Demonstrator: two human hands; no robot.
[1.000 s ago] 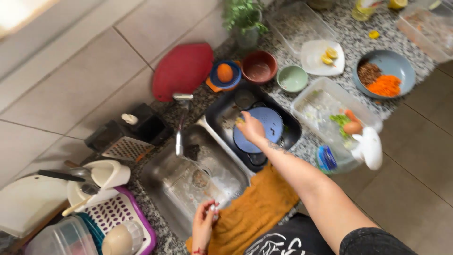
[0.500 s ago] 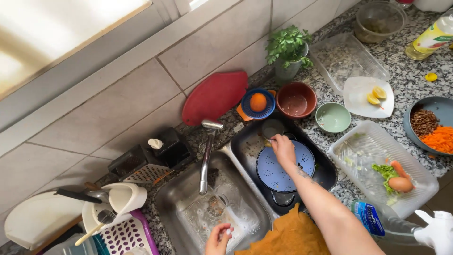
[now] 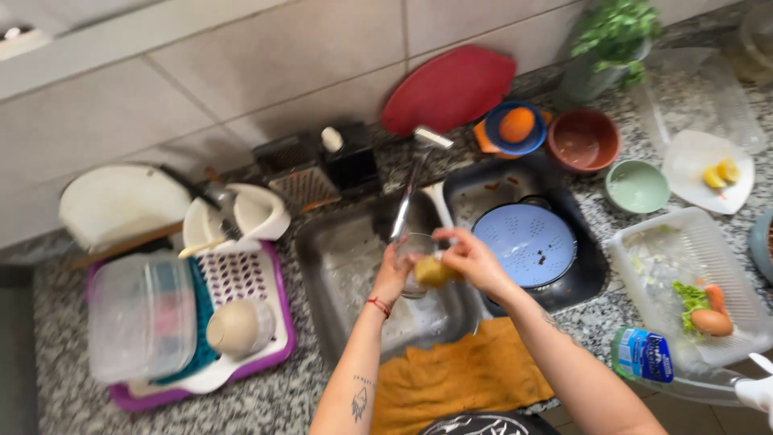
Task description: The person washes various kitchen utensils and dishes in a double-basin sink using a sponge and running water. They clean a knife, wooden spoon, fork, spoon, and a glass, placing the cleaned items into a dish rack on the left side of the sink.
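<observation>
Over the steel sink [image 3: 338,266] my left hand [image 3: 392,278] grips a clear drinking glass [image 3: 412,251]. My right hand [image 3: 471,259] presses a yellow sponge [image 3: 432,272] against the glass. Both hands meet just below the spout of the chrome tap [image 3: 411,184]. To the right of my hands a blue colander [image 3: 523,242] lies upside down in a black tray [image 3: 592,266].
A purple and white drying rack [image 3: 270,354] at left holds a clear box and a beige bowl. A mustard cloth [image 3: 459,374] lies at the sink's front edge. On the right stand a red lid [image 3: 447,89], bowls, a clear tray [image 3: 660,274] with vegetables and a dish-soap bottle [image 3: 644,354].
My right hand left the blue colander and came across to the sink. It now holds a sponge against a glass that my left hand has lifted. The camera swung left.
</observation>
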